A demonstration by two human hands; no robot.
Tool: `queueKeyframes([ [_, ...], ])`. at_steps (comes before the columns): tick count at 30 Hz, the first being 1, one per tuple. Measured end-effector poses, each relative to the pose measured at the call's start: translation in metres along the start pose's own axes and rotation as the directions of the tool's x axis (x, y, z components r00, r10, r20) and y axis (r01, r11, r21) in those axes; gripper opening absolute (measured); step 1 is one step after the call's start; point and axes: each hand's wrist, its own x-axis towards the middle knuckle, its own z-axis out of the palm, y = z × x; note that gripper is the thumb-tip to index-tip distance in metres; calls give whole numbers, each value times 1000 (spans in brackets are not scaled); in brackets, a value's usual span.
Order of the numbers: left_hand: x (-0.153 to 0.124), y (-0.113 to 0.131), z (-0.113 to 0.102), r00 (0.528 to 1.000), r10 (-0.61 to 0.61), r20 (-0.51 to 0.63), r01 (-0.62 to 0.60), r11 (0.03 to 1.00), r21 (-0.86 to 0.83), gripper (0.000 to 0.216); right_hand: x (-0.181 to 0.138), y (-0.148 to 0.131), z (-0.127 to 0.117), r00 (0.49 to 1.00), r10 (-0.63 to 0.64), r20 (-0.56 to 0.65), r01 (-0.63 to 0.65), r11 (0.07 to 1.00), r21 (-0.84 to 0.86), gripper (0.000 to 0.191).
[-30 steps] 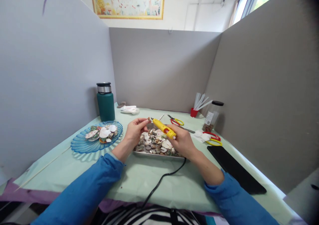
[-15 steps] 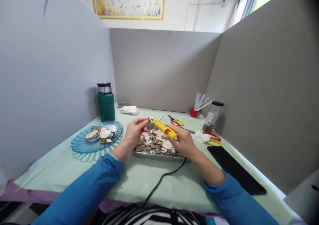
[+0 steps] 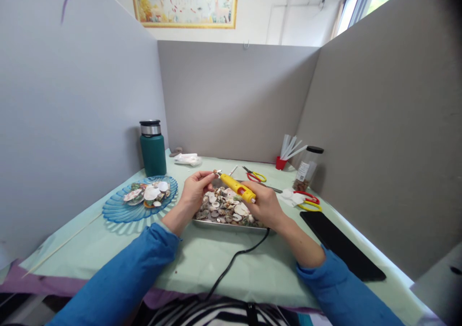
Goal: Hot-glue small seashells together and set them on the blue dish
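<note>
Above the far left part of a metal tray, my left hand pinches a small brownish shell between thumb and fingertips. My right hand is wrapped round a yellow hot glue gun. The gun's nozzle points up and left, right at the small shell; whether they touch I cannot tell. A black cord runs from under my right hand toward the table's front edge. Many shells fill the tray below both hands.
Left, a blue glass plate holds shells, before a green bottle. A thin stick lies nearby. Rightward are scissors, more scissors, glue sticks in a red cup, a jar and a black slab.
Both hands stay almost in place, the shell still at the glue gun's nozzle. The whole view has shifted very slightly.
</note>
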Motion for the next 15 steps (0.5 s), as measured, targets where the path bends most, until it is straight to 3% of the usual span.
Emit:
queueKeyframes([
  [15, -1, 1, 2, 1000, 4, -5, -4, 1000, 28, 30, 0, 2, 2, 997, -11, -70, 13, 1000, 29, 29],
])
